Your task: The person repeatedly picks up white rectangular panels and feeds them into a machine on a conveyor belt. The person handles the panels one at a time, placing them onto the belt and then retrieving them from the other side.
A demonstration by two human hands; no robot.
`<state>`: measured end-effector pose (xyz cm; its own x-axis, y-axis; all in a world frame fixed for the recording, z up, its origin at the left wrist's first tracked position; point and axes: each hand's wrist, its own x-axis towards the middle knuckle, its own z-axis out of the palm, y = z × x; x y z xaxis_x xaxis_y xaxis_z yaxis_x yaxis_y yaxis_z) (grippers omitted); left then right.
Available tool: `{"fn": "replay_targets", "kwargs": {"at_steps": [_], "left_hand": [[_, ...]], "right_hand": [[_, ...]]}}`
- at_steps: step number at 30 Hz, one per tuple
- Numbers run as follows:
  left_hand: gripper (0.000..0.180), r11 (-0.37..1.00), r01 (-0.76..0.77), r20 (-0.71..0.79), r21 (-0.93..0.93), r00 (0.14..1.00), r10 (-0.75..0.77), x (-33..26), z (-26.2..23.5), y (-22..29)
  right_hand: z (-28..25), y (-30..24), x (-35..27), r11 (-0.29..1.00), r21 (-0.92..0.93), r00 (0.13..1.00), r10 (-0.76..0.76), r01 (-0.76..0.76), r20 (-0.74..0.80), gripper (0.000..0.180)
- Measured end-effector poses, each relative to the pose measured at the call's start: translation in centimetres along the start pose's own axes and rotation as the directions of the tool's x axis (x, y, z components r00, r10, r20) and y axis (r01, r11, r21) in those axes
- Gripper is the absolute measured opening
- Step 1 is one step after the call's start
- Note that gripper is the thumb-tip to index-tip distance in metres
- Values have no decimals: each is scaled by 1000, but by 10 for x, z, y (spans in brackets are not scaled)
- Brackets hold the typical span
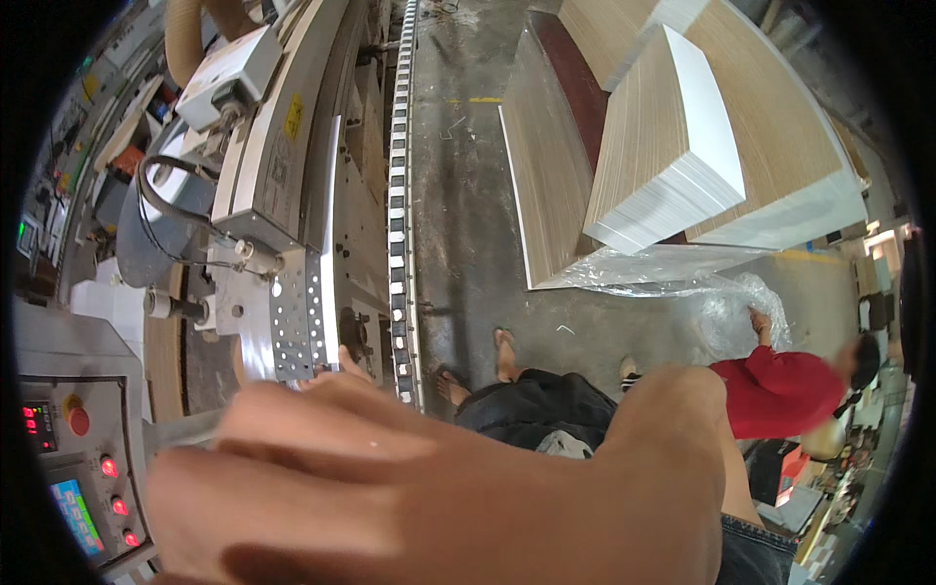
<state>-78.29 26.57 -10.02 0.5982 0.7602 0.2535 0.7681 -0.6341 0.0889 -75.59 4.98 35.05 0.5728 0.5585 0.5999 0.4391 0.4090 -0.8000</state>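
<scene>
Counted: 1 hand [429, 478] in view, very close to lens, blurred, filling lower frame; left or right not determinable. 1 edge-banding machine [292, 195] just beyond fingers, up-left. 1 white panel edge [334, 234] standing in machine, directly above fingertips. 1 perforated metal bracket [292, 327] beside it, just above knuckles. 1 link-chain conveyor track [398, 195] running away from hand, up-centre. 1 control panel [73, 468] left of hand, w/ 4 red round buttons and 1 small colour screen. 3 stacks of laminated boards [673, 146] well apart, up-right across concrete floor [468, 244]. 1 sheet of clear plastic wrap [702, 292] at foot of stacks.

Hand pose: back of hand toward camera, fingers extended leftward, roughly parallel, lying together; thumb side raised at right. Fingertips at or near lower end of panel and bracket; contact not confirmable. Grasp state: cannot tell, palm side hidden. Other hand not seen.

1 co-worker in red top [775, 390], right of hand, bent toward plastic wrap. 2 bare feet in sandals [478, 366] just above hand, on floor.
</scene>
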Motion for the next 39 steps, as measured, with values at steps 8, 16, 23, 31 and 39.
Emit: {"fn": "replay_targets", "kwargs": {"at_steps": [8, 16, 23, 31, 39], "left_hand": [[55, 678, -207, 32, -705, 946, 322, -43, -85, 79], [35, 55, -451, -347, -891, 752, 560, -191, -311, 242], [46, -42, -836, -652, -547, 394, 647, -292, -382, 387], [88, 380, -814, -309, -439, 534, 787, -285, -360, 474], [99, 468, -712, -79, -523, 587, 806, -272, -369, 479]], "right_hand": [[-126, -14, -120, 986, 63, 866, 164, -153, -473, 35], [-247, 12, -251, 845, -412, 785, 15, -341, -619, 31], [-286, -17, -342, 718, -643, 796, -211, -266, -567, 46], [-345, -66, -478, 668, -388, 611, 127, -635, -781, 56], [-327, -15, -556, 670, -181, 486, 301, -720, -820, 43]]}}
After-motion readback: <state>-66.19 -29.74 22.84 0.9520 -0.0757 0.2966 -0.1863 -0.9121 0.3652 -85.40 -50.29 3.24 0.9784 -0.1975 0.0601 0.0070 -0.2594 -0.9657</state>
